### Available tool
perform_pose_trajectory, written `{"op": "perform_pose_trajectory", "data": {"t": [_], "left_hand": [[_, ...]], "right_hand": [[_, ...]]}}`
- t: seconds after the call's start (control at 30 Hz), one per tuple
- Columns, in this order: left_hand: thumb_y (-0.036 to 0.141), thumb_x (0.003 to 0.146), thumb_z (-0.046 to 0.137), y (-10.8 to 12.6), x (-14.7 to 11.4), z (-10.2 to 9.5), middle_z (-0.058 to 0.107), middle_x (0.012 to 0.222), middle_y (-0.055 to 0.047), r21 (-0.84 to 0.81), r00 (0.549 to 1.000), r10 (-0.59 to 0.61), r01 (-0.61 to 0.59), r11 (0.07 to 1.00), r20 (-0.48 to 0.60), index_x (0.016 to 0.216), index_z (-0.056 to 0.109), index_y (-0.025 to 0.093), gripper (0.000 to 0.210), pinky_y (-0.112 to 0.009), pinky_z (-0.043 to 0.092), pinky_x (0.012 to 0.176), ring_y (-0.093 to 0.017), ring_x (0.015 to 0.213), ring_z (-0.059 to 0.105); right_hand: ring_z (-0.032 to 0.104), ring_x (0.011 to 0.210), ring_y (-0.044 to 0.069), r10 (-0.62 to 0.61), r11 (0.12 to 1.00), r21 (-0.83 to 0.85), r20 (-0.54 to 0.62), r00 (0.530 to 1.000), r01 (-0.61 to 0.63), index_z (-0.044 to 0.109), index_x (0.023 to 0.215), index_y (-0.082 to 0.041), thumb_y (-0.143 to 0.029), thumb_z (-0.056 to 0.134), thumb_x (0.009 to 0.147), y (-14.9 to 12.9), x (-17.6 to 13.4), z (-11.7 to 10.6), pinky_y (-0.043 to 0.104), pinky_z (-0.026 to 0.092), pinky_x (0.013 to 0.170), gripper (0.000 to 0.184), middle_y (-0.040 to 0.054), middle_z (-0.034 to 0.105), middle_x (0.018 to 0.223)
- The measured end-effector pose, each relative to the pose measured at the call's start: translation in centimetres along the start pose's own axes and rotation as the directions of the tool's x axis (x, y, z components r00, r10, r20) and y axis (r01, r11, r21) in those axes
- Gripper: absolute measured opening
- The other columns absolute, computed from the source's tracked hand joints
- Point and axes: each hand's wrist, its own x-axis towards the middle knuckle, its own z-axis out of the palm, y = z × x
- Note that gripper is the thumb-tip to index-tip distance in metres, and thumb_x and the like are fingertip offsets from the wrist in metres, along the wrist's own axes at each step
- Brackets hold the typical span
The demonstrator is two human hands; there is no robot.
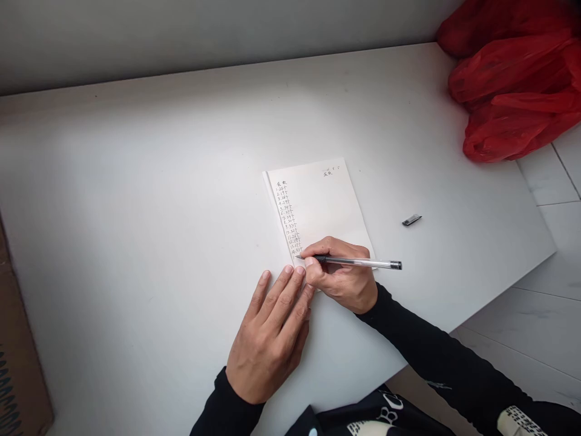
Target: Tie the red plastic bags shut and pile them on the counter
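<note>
A white notepad (327,206) lies slightly turned on the white table, with a handwritten numbered list down its left side and a few marks at its top right. My right hand (342,272) grips a clear-barrelled pen (363,262), its tip touching the page just under the lowest line of writing. Flat beside it, my left hand (272,333) rests with fingers stretched out, the fingertips at the pad's lower left corner. The lower part of the pad is hidden by both hands. To the right of the pad lies a pen cap (411,220).
Red plastic bags (521,85) sit at the table's far right corner. A brown cardboard box (18,339) stands at the left edge. The white table (136,212) meets a wall (204,30) at the back, and floor tiles (549,290) show beyond its right edge.
</note>
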Motion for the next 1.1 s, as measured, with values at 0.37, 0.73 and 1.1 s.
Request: {"op": "perform_pose_trajectory", "data": {"t": [0.37,0.73,1.1], "left_hand": [[0.001,0.085,0.062,0.01,-0.09,-0.03,0.052,0.145,-0.018,-0.006,1.000,0.000,0.000,1.000,0.006,0.132,0.057,0.010,0.049,-0.060,0.039,0.115,-0.033,0.140,0.043],[0.000,0.085,0.062,-0.01,0.17,-0.06,0.054,0.143,-0.019,-0.003,1.000,0.004,-0.004,1.000,-0.010,0.132,0.056,0.007,0.049,-0.060,0.039,0.115,-0.033,0.139,0.044],[-0.002,0.083,0.064,-0.04,0.03,-0.05,0.055,0.142,-0.021,-0.007,1.000,0.013,-0.013,1.000,-0.008,0.132,0.057,0.005,0.050,-0.062,0.039,0.114,-0.035,0.138,0.046]], "right_hand": [[0.062,0.062,0.010,-0.023,1.000,0.002,0.005,1.000,0.023,0.071,0.086,-0.022,-0.009,0.062,0.080,0.08,0.02,0.00,0.023,0.055,0.058,0.016,-0.0014,0.071,0.079],[0.062,0.062,0.011,-0.047,0.999,0.019,-0.040,0.998,0.048,0.070,0.084,-0.021,-0.009,0.060,0.079,-0.15,0.08,-0.14,0.024,0.054,0.058,0.017,-0.0012,0.070,0.076],[0.061,0.059,0.008,0.036,0.999,-0.022,-0.047,0.998,-0.037,0.068,0.089,-0.020,-0.011,0.063,0.077,-0.08,0.05,-0.29,0.020,0.053,0.058,0.016,-0.0038,0.068,0.075]]}}
